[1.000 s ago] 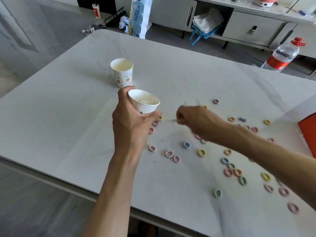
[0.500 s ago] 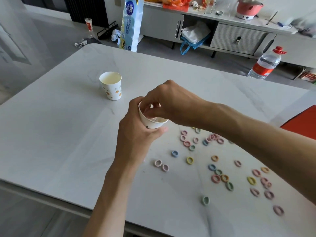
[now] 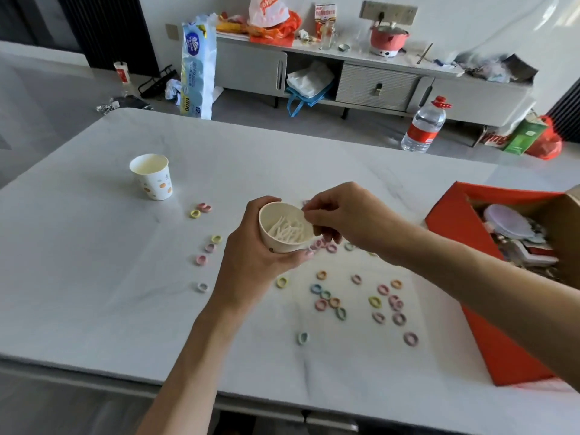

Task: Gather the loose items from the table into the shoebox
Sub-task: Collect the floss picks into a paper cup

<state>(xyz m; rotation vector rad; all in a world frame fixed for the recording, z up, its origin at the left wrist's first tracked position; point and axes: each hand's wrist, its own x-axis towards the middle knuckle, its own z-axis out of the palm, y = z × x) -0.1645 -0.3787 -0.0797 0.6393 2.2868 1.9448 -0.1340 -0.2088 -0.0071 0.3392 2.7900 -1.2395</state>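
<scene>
**Cup** [image 3: 284, 244]: paper, likely light and thin-walled, easily crushed. It holds loose white sticks [image 3: 287, 230]. It is above the centre of the worktop [image 3: 94, 277], with the left grip [image 3: 251, 262] wrapped round its wall.

**Right grip** [image 3: 342, 221]: fingertips pinched at the rim; what they hold, if anything, cannot be told.

**Rings** [image 3: 320, 305]: probably soft; pinch singly.

**Shoebox** [image 3: 470, 293]: right edge.

**Paper, card and a stone-look desk**

The desk [image 3: 94, 277] is pale, smooth and faintly glossy, with marble veining. The near cup [image 3: 284, 227] and far-left cup [image 3: 152, 177] look like matt paper. The small rings [image 3: 321, 304] seem to be soft cloth. The shoebox [image 3: 455, 221] is matt red card.
</scene>
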